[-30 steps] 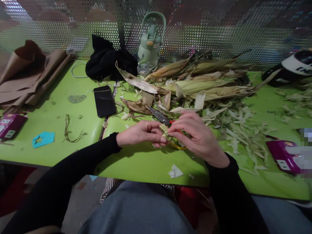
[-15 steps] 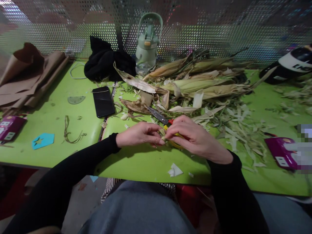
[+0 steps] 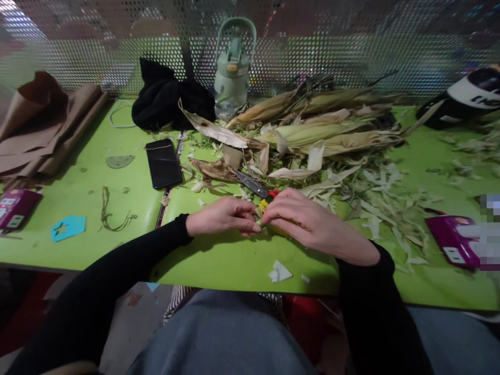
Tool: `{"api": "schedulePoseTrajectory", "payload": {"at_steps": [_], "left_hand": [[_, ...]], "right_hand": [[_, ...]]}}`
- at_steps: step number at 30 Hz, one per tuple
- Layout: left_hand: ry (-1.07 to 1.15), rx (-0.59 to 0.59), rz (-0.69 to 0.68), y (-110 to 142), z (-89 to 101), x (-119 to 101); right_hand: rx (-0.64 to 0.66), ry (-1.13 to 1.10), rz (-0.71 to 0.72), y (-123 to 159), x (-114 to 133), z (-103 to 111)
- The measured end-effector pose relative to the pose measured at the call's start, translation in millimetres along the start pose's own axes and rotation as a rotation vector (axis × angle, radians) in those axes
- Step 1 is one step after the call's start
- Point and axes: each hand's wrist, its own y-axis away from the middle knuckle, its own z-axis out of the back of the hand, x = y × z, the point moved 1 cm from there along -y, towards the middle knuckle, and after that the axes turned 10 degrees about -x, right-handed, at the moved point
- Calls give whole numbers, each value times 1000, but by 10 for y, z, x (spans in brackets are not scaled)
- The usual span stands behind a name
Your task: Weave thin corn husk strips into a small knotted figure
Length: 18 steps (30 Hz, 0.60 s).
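Observation:
My left hand and my right hand meet over the near part of the green table. Between their fingertips is a small pale piece of corn husk, pinched from both sides and largely covered. Just behind my right hand lie scissors, with grey blades toward the back left and red and yellow handles partly under that hand. Beyond my fingers spreads a heap of dry corn husks, some whole and long. Thin husk strips are scattered to the right.
A black phone and a protractor lie left. Behind stand a green bottle and a black cloth bundle. Brown paper is far left, a dark bottle far right. A perforated screen bounds the back.
Both hands stay at the husk piece with only slight finger and wrist movement. The view has shifted a little; the table things lie as before.

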Motion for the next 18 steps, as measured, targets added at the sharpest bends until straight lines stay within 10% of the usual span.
{"api": "schedulePoseTrajectory", "payload": {"at_steps": [18], "left_hand": [[310, -32, -40, 0, 3, -7]], "right_hand": [[-472, -18, -62, -30, 5, -21]]}}
